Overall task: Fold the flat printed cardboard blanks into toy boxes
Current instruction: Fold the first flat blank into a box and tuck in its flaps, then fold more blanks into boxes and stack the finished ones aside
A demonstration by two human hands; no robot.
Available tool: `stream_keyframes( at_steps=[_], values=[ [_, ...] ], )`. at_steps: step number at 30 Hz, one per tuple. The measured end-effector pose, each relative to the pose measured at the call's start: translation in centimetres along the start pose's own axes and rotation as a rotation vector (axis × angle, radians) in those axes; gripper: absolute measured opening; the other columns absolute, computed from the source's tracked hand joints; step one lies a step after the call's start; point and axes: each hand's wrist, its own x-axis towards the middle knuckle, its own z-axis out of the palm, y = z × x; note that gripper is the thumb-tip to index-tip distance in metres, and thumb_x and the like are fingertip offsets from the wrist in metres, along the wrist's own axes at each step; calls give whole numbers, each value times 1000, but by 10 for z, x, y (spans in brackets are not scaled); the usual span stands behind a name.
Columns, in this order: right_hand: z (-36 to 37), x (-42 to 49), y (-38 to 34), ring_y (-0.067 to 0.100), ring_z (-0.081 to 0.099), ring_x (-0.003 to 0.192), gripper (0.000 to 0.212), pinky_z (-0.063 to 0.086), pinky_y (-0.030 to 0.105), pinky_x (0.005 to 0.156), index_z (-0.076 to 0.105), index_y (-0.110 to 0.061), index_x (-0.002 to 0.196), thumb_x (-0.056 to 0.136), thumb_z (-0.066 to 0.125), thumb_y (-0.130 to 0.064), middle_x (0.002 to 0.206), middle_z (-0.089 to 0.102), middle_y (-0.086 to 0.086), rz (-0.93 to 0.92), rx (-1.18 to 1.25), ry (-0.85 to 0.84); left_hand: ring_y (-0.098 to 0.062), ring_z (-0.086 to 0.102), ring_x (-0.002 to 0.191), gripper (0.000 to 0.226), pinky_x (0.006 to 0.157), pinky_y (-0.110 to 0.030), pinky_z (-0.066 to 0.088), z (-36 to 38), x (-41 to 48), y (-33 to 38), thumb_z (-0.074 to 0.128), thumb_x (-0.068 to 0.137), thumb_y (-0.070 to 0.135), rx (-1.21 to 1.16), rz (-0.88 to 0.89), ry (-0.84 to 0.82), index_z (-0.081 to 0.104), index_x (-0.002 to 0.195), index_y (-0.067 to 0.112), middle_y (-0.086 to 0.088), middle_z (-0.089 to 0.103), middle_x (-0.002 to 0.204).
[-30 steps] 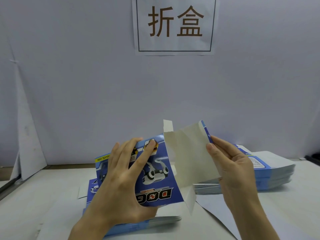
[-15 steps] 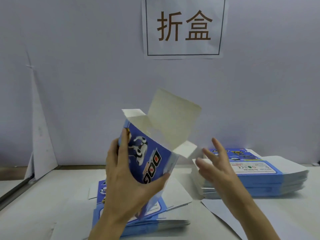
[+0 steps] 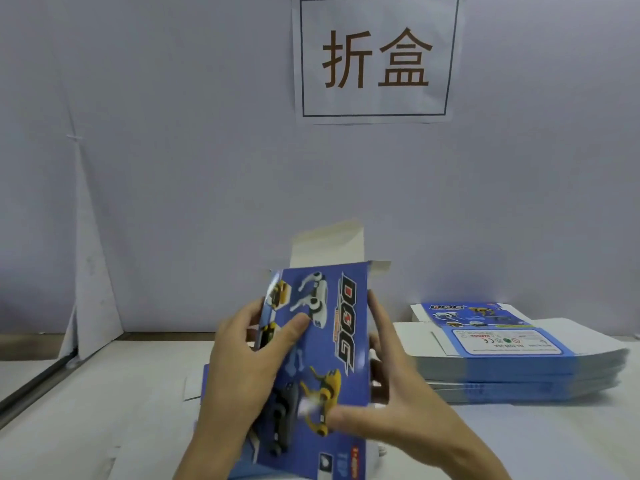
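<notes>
Wall: pale, filling my view behind the box.
Table: white, under the box and out to both sides of it.
Sign: on the wall, high above the box (two big brown characters in a frame).
Stack of blanks: lying flat to the right of the box, apart from it.
Box: blue, printed DOG, held up over the table, top flap standing open.
Left hand: clamped on the box's left edge, thumb across the printed front.
Right hand: gripping the box's right side, thumb low on the front.
</notes>
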Motion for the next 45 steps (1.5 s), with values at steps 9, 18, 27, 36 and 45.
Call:
stream_keyframes(
  at_steps=[9, 18, 27, 36, 45],
  values=[
    [-9, 0, 0, 22, 62, 116, 92, 58, 33, 75, 38, -61, 131, 58, 84, -30, 133, 58, -9, -90, 216, 210, -14, 66, 55, 69, 54, -26, 51, 4, -7, 0, 59, 67, 61, -241, -314, -420, 59, 102, 2, -1, 71, 67],
    [-6, 4, 1, 7, 62, 112, 84, 59, 33, 77, 25, -64, 129, 65, 74, -39, 116, 60, -29, -16, 101, 267, -9, 71, 73, 40, 58, -13, 51, 10, -9, 1, 66, 64, 50, -267, -72, -180, 68, 89, 19, 5, 75, 79],
    [-4, 2, -1, 8, 66, 104, 90, 59, 28, 77, 23, -43, 145, 71, 74, -36, 127, 61, -12, 72, 22, 138, -10, 70, 92, 36, 67, -19, 56, 7, -6, 2, 74, 68, 48, -305, 13, -193, 66, 103, 47, 8, 74, 101],
    [-2, 9, 6, 14, 69, 99, 68, 60, 34, 74, 32, -55, 132, 73, 65, -50, 112, 67, -12, 113, 63, 227, -19, 71, 93, 29, 71, -21, 56, -15, 6, -9, 58, 78, 40, -211, -76, -353, 70, 104, 33, 0, 74, 101],
    [-5, 7, 8, 12, 69, 98, 66, 57, 31, 81, 26, -59, 130, 74, 59, -64, 121, 63, -10, 291, -24, 38, 4, 68, 69, 32, 99, -37, 37, -66, 10, -1, 61, 90, 6, -81, -329, -491, 52, 119, -5, -38, 44, 135]
  ],
)
